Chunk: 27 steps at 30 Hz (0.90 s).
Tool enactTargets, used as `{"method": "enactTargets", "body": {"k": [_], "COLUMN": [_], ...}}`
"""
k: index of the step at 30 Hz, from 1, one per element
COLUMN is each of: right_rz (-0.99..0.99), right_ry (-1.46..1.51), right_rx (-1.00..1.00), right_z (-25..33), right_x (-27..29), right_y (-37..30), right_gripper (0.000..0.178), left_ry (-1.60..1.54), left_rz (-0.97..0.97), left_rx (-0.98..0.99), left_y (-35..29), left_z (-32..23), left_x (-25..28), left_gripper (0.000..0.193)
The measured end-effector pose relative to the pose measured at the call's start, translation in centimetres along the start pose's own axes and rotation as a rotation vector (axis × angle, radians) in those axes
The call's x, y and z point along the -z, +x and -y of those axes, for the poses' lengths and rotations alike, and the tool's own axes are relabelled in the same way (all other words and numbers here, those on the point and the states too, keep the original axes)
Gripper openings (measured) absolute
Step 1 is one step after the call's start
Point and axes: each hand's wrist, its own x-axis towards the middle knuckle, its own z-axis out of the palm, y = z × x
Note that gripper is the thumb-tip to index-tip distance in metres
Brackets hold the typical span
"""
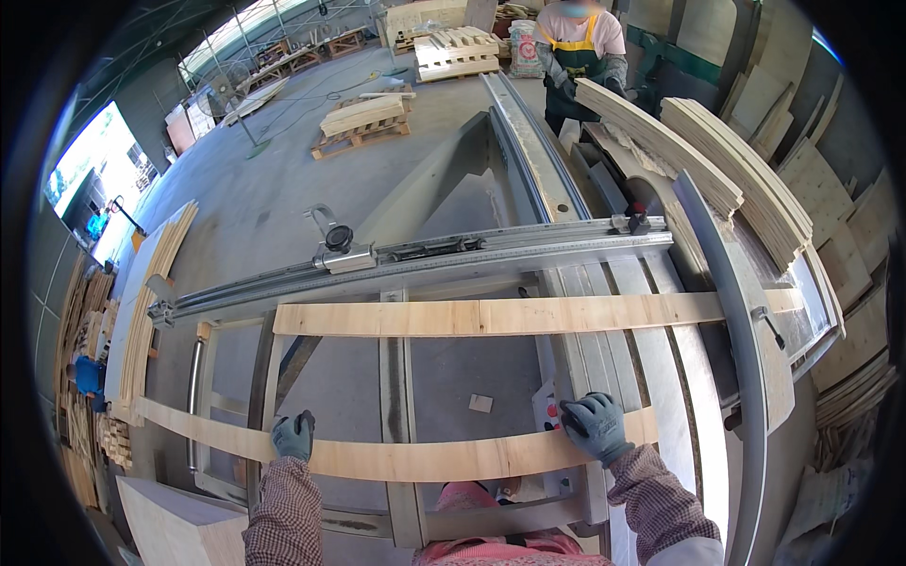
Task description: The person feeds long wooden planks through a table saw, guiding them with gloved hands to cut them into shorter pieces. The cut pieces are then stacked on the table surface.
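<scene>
A long, narrow wooden board (434,459) lies crosswise close to me over the sliding table's frame. My left hand (293,436), in a grey glove, is closed round the board left of its middle. Near the board's right end, my right hand (596,427), also gloved, grips it with bent fingers over its far edge. Farther off, a second wooden board (491,317) rests across the saw table, roughly parallel to the first. Its right end runs under a long grey guard bar (722,283), which hides any blade.
Beyond the second board runs a metal crosscut fence (425,257) with a sliding stop (344,257). Stacked planks (746,179) lie on the machine's far right side. A person (580,57) in an apron stands behind it. Pallets of wood (363,118) stand on the floor.
</scene>
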Motion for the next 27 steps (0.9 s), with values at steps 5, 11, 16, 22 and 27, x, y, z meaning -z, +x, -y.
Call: {"method": "enactTargets", "body": {"k": [5, 11, 16, 22, 27], "right_rz": [-0.067, 0.074, 0.069, 0.048, 0.012], "right_ry": [-0.050, -0.046, -0.056, -0.046, -0.074], "right_rx": [-0.047, -0.148, -0.142, -0.159, -0.147], "right_z": [0.6, 0.5, 0.6, 0.3, 0.3], "right_x": [0.5, 0.2, 0.2, 0.0, 0.1], "right_y": [0.8, 0.7, 0.7, 0.5, 0.5], "right_gripper": [0.029, 0.030, 0.029, 0.027, 0.038], "left_ry": [0.005, -0.041, -0.008, -0.037, -0.072], "left_rz": [0.020, 0.084, 0.093, 0.079, 0.030], "left_rx": [0.008, 0.050, 0.130, 0.075, 0.011], "left_y": [0.1, 0.2, 0.0, 0.2, 0.2], "left_z": [-0.8, -1.1, 0.0, -0.2, -1.1], "left_x": [0.7, 0.9, 0.2, 0.3, 0.7], "left_gripper": [0.025, 0.025, 0.026, 0.024, 0.023]}}
